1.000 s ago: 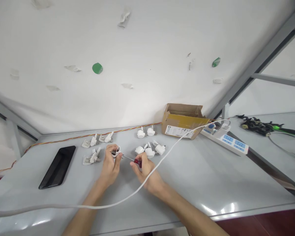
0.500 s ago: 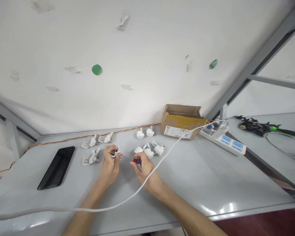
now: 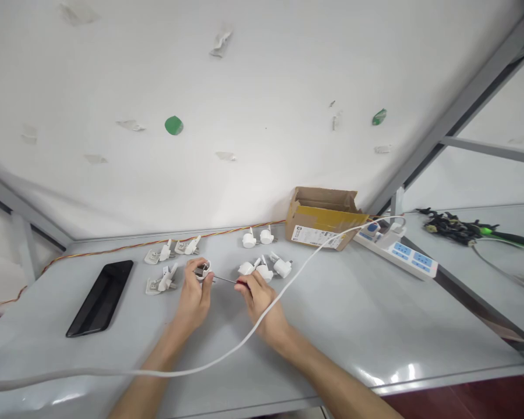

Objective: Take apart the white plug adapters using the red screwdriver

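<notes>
My left hand (image 3: pixel 196 291) is closed round a white plug (image 3: pixel 205 269), its fingertips on the plug's sides and its metal pins partly in sight. Wrapped about the red handle of a screwdriver (image 3: pixel 225 280) is my right hand (image 3: pixel 258 297). The thin shaft points left, and its tip reaches the plug; whether it sits in a screw is too small to tell. Several closed white plugs (image 3: pixel 282 265) lie just beyond my right hand. To the left of my left hand are opened plugs (image 3: pixel 162 280) with their covers tilted apart.
A black phone (image 3: pixel 100 298) lies at left. An open cardboard box (image 3: pixel 318 219) stands against the wall, beside a power strip (image 3: pixel 414 259). A white cable (image 3: pixel 227 356) crosses in front of both forearms. Beyond the frame bar, a dark cable bundle (image 3: pixel 452 226) lies at right.
The right hand's fingers have rolled over the screwdriver handle, covering more of it. The left hand and the plug stay almost where they were.
</notes>
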A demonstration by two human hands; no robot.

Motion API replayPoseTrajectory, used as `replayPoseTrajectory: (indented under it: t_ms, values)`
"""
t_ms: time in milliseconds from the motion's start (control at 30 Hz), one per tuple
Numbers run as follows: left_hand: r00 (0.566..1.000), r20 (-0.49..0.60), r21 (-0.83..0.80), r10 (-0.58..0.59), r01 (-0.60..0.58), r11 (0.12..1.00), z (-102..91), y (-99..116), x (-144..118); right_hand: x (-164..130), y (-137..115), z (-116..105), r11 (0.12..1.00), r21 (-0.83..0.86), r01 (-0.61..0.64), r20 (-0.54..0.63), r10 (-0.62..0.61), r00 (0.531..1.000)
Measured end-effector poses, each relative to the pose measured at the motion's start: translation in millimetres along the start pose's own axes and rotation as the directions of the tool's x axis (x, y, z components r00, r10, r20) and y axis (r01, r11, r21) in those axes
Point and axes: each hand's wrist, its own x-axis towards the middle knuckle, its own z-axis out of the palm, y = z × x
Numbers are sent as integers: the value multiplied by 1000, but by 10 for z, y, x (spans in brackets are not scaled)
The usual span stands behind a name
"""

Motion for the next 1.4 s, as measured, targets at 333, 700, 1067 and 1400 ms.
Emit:
replayPoseTrajectory:
  t_ms: [333,700,1067,1400]
  values:
    - [1000,8,-29,-18,19,999,4,4,-1,-25,-18,19,992,129,-13,-54,20,998]
    - [1000,-3,-4,-13,12,1000,-9,1,-5,-9,10,3,1000,13,-17,2,17,1000]
    - [1000,-9,-16,-18,18,1000,-23,-8,16,-29,-34,15,994,108,-18,-8,19,1000]
    - [1000,-12,1,6,-6,1000,-22,21,20,-39,-6,46,996,84,-43,22,41,999]
